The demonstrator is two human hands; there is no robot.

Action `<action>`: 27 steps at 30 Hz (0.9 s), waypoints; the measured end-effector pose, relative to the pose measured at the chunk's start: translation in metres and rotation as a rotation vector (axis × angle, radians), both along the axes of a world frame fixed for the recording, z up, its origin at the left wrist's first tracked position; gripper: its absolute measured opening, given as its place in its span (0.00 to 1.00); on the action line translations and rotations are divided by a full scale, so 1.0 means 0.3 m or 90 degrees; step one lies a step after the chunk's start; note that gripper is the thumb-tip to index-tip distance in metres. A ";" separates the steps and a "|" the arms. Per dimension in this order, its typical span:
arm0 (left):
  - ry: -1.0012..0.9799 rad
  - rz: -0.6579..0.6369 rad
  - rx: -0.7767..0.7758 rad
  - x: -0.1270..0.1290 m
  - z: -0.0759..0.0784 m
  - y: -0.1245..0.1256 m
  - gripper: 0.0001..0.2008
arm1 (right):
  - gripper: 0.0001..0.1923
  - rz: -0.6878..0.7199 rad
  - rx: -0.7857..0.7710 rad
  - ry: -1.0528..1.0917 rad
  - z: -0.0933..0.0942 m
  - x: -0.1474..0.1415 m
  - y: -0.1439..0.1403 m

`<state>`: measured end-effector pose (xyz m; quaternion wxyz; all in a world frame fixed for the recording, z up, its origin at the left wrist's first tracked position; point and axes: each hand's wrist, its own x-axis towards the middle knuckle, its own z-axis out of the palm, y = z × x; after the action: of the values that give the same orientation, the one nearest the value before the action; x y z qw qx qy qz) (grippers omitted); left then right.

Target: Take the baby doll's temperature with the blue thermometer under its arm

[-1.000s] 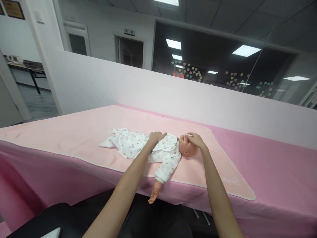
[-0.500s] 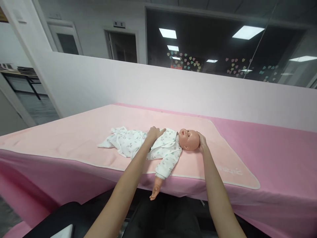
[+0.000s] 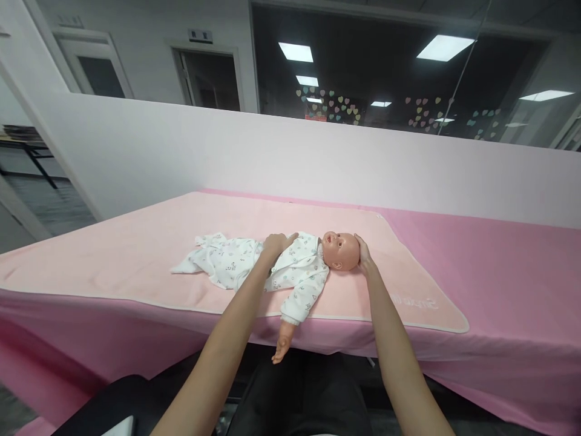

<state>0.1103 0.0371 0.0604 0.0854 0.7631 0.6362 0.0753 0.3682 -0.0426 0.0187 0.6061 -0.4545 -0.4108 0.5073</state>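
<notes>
Pink-draped counter (image 3: 508, 272) is being overlaid by a peach mat (image 3: 136, 242) and backed by a white wall (image 3: 318, 160). A clothed doll (image 3: 297, 269) is being supported on the mat, its torso being covered by the left hand (image 3: 276, 244) (finger spread unclear), its head (image 3: 339, 250) being cupped by the loosely curved right hand (image 3: 364, 252).

Soft light (glare on glass (image 3: 385, 72))
</notes>
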 end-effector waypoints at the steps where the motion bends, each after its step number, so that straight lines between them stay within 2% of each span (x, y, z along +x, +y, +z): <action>1: -0.003 0.005 -0.004 -0.001 -0.001 0.002 0.38 | 0.28 0.043 -0.021 0.041 0.003 -0.014 -0.005; 3: -0.004 0.009 -0.004 -0.002 -0.006 0.008 0.38 | 0.28 0.092 -0.044 0.103 0.009 -0.032 -0.016; 7: -0.014 0.024 -0.005 -0.004 -0.017 0.016 0.39 | 0.28 0.089 -0.036 0.125 0.015 -0.038 -0.027; 16: -0.012 0.069 -0.009 -0.010 -0.014 0.014 0.40 | 0.29 0.081 -0.016 0.088 0.009 -0.041 -0.018; 20: -0.025 0.075 -0.022 -0.031 -0.012 0.041 0.39 | 0.30 0.085 -0.025 0.088 0.016 -0.042 -0.025; 23: -0.036 0.094 -0.022 -0.063 -0.022 0.081 0.36 | 0.31 0.079 -0.025 0.064 0.021 -0.042 -0.031; 27: -0.042 0.084 -0.044 -0.110 -0.039 0.133 0.26 | 0.30 0.063 -0.033 0.055 0.026 -0.043 -0.034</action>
<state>0.0774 0.0769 0.0488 0.1274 0.7130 0.6845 0.0834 0.3554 -0.0529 0.0264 0.5857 -0.4267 -0.3927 0.5663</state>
